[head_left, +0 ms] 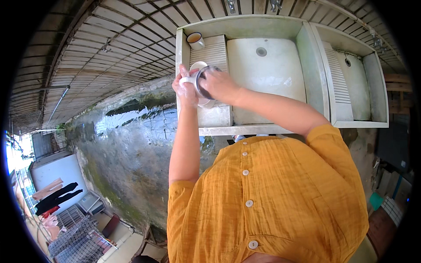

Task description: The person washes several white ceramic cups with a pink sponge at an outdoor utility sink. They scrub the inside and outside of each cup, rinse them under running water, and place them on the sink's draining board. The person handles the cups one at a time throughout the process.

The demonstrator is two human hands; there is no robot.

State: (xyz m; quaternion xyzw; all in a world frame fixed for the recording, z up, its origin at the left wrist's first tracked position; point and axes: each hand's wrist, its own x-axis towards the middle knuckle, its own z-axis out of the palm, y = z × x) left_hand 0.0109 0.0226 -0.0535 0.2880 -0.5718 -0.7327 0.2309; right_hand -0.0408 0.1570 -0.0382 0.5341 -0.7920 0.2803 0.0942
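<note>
Over the left end of the sink, my left hand (pixel 187 91) grips a white mug (pixel 197 86) with a dark rim, tipped with its mouth toward my right. My right hand (pixel 221 86) has its fingers curled into the mug's mouth. What those fingers hold, if anything, is hidden inside. Pale, foam-like wetness shows on my left hand. Just beyond the held mug a white round vessel (pixel 198 65) is partly covered by my hands. Another dark-rimmed white mug (pixel 198 44) stands upright in the far left corner with brownish liquid in it.
The ridged washboard slab (pixel 215 46) lies beside the deep basin (pixel 267 87) with its drain (pixel 261 51). A second, smaller basin (pixel 362 87) adjoins on the right. Taps (pixel 275 5) project from the tiled wall. Wet, mossy ground (pixel 131 149) lies to the left.
</note>
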